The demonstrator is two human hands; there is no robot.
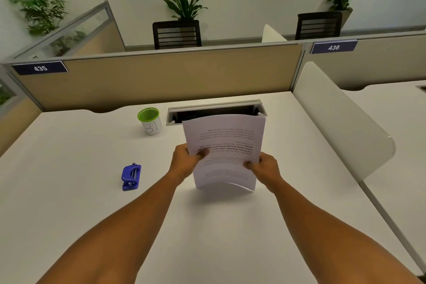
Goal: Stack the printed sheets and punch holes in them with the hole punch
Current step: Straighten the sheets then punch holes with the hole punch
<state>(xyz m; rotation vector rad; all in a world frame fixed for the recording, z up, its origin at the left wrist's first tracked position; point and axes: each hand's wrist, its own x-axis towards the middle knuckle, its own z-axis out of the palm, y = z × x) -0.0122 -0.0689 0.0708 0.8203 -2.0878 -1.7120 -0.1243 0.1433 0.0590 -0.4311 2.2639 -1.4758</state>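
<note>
Right now both your forearms reach in from the near edge of the white table [69,191], and your hands meet at the stack of printed sheets [227,145] around the table's middle. Left hand [185,161] is clamped on the stack's left edge, thumb on the front page; right hand [265,169] is clamped on the right edge, thumb also in front. The sheets stand upright w/ their bottom edge on or just above the tabletop, can't tell which, and a soft shadow lies under them. The stack bows so the bottom edge arches. Pages are white w/ black text printed upside down from your side, incl. a few bold lines near the middle; the wording is too blurred to read.

The blue hole punch [131,177] lies flat on the table, well apart from the sheets, toward the left edge. Farther back, near the far edge, a green-rimmed white cup [151,121] stands upright, just beside the open cable tray [216,108] behind the stack's top. Beyond that, a beige partition [161,76] carries a 435 label [40,68].
</note>
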